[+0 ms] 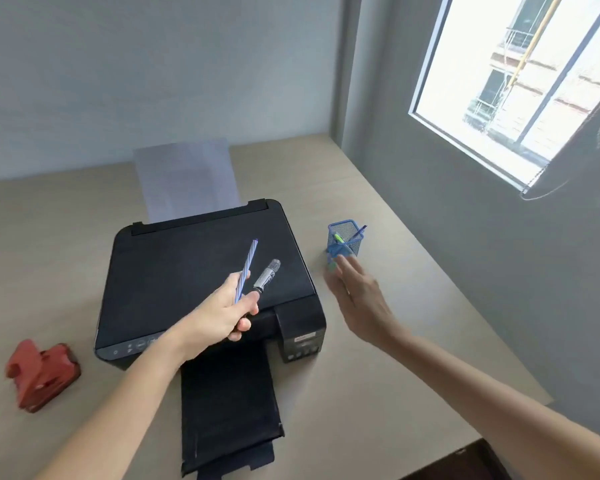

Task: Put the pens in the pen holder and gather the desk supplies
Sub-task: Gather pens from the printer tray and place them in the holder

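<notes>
My left hand [227, 311] is above the black printer, closed around two pens. One is a blue-and-white striped pen [247, 266]. The other is a silver marker with a clear cap [266, 275]. Both point up and away from me. A blue mesh pen holder [344, 242] stands on the desk right of the printer, with a blue pen [359, 232] and a green-tipped pen [338, 238] inside. My right hand [357, 296] reaches toward the holder with flat, spread fingers. Its fingertips are at the holder's base and it holds nothing.
A black printer [201, 265] fills the middle of the beige desk [378, 375], paper standing in its rear feed and its output tray extended toward me. A red hole punch [42, 374] lies at the left. A wall with a window runs along the desk's right side.
</notes>
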`<state>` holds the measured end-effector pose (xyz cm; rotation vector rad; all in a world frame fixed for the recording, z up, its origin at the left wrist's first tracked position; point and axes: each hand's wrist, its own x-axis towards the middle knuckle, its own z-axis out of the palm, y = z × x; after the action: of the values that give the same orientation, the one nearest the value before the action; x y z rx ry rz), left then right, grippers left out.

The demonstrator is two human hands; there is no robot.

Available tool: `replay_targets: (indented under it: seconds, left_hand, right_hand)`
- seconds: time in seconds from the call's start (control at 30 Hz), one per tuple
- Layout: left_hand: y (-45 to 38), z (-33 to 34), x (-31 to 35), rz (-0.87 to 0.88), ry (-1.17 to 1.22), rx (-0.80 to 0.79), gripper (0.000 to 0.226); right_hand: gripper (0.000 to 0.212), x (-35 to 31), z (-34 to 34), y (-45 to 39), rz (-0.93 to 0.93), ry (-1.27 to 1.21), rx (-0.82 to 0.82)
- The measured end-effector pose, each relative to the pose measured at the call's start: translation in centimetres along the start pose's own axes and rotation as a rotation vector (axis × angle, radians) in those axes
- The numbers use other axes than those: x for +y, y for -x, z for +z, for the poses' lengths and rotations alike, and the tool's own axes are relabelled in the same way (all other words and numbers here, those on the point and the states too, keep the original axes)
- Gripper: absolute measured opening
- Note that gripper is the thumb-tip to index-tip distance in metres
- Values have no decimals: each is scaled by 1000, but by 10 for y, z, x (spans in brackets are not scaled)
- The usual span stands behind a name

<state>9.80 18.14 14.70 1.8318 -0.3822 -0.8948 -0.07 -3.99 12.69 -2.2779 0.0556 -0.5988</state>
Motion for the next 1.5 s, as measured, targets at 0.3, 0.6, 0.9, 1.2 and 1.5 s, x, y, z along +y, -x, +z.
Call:
replay_targets:
  seconds: [0.3,0.6,0.9,1.2,1.5]
  left_hand:
    - [-177,72,81,-138,-250,-76,9]
    - [-293,107,102,-217,-923,37,17]
    - [-313,108,108,-176,-977,140,27]
    - [-210,52,123,0,-765,261,49]
    - [-15,-84,41,-40,-516,447,21]
  right_hand:
    - [24,137,-60,-93,579,-181,181]
    - [15,213,-12,-161,670,-98,101]
    - [20,226,-6,-171,643,-23,-19]
    - [15,141,-25,-177,468,8,57]
    - [12,-23,68,-168,176,-104,-72]
